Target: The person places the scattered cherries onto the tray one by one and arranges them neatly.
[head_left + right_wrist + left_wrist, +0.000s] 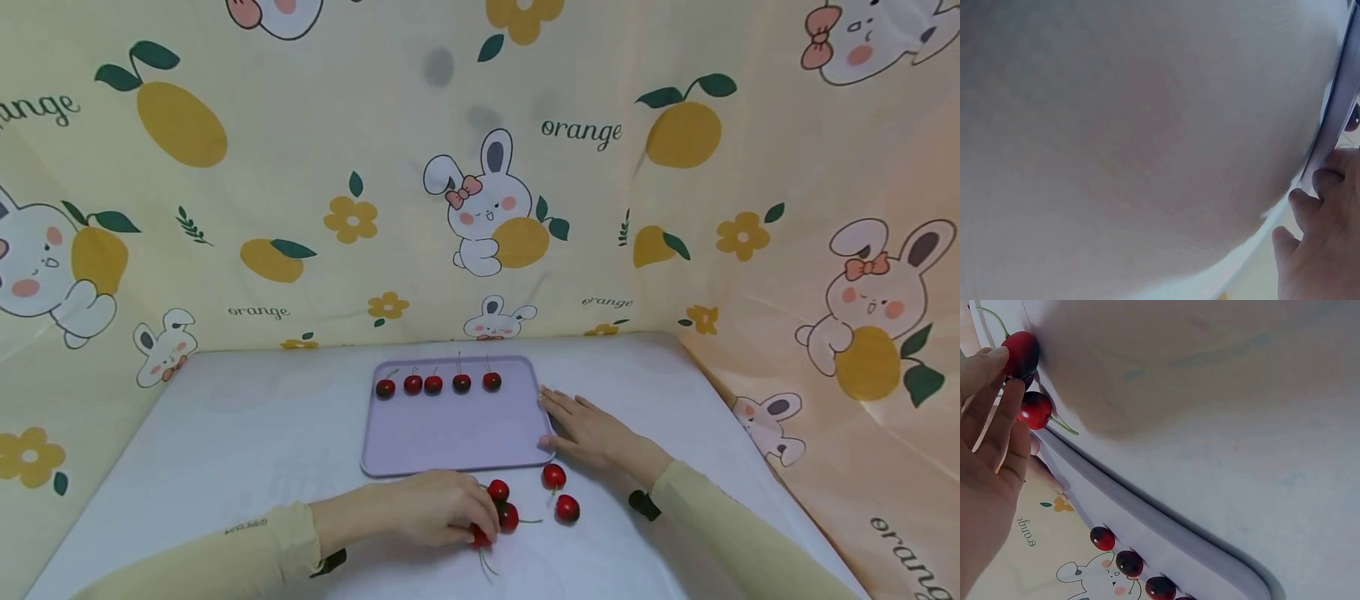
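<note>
Just in front of the lilac tray (457,429), my left hand (442,508) has thumb and fingers around a red cherry (1021,355) with a green stem. Close beside those fingers lie two more cherries, one nearer the tray (498,490) and one with its stem pointing right (507,518). My right hand (592,429) rests at the tray's right edge, its fingers stretched out along the rim. On the tray, several dark red cherries (432,384) form a row near the far side, stems mostly upward.
Two loose cherries, one close to the tray's front right corner (553,477) and one nearer me (567,509), lie on the white tabletop (255,433). A patterned cloth (405,108) with rabbits and oranges hangs behind the table and along its sides.
</note>
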{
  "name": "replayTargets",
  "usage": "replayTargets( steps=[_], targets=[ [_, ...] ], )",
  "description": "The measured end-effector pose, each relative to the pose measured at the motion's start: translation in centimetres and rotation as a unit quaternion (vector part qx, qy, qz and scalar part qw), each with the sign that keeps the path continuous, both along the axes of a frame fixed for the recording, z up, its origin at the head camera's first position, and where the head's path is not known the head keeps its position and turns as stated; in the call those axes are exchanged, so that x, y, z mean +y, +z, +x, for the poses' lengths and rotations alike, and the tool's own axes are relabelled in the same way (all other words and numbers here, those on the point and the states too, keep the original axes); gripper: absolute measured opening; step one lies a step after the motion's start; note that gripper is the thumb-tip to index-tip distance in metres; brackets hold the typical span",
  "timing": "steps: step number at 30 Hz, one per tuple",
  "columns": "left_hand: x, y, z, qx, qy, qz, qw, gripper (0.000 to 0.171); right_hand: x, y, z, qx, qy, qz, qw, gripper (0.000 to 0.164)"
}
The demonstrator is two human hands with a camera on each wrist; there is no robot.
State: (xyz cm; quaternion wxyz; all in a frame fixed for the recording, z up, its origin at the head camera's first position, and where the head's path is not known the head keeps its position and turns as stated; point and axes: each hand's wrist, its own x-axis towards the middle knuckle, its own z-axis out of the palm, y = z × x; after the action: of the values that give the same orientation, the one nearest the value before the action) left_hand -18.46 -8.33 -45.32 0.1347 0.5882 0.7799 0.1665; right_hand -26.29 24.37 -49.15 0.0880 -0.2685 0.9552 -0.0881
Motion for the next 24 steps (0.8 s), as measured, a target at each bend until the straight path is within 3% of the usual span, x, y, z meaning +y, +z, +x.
replayTargets(
  steps=[8, 24],
  targets=[
    [-0.05, -0.23, -0.18, -0.003, 0.001, -0.009, 1.0, 0.026, 0.14, -0.26, -0.05, 0.006, 0.006, -0.003, 1.0, 0.087],
    [0.12, -0.32, -0.45, -0.067, -0.018, -0.013, 0.9975, 0.029, 0.17, -0.59, -0.17, 0.014, 0.003, 0.004, 1.0, 0.088]
  ],
)
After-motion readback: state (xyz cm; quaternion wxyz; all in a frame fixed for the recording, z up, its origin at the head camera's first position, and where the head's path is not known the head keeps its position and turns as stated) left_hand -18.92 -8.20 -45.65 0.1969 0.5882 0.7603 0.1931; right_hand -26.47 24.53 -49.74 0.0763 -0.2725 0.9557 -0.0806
